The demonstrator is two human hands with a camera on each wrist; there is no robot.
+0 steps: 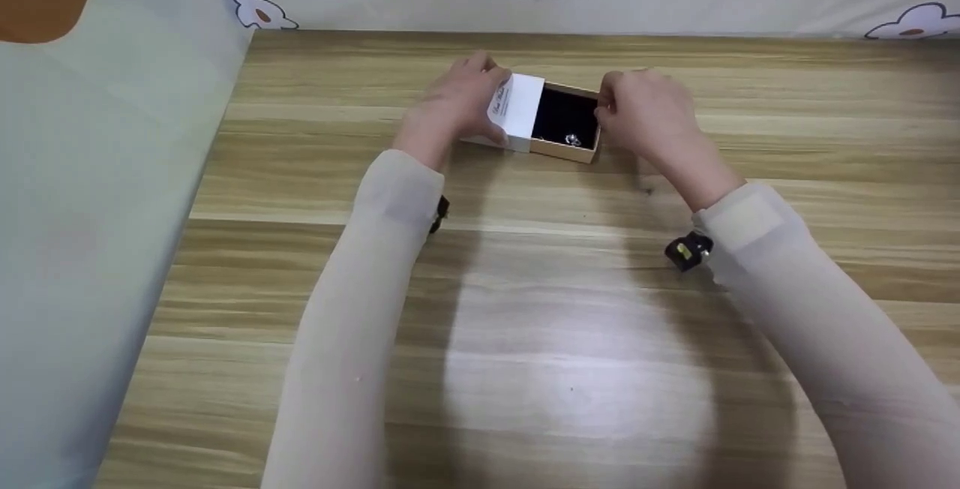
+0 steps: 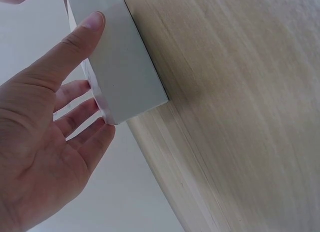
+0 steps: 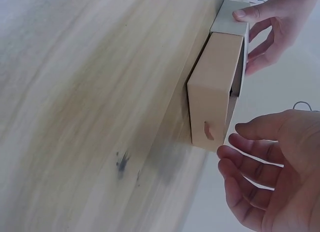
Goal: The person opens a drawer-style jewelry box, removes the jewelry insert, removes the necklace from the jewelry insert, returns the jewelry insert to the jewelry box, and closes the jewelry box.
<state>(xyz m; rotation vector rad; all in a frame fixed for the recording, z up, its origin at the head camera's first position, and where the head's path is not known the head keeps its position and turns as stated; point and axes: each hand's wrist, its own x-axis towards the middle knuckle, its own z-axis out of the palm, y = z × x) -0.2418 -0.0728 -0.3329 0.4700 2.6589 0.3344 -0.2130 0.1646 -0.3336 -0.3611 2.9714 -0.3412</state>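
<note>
In the head view, the left hand [image 1: 457, 103] hides part of the cover [image 1: 529, 106], whose print [image 1: 499, 101] is too small for us to read. We cannot identify the tiny shiny piece [image 1: 573, 140] in the drawer [image 1: 564, 151]; its inner end sits hidden. The frame crops both sleeves [image 1: 334, 354].

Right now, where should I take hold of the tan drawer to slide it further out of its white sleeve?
Pinch what looks like a small tab on the end wall of the tan drawer, coming from the right. The drawer juts from the white sleeve toward that side, so a straight pull should suit.
</note>
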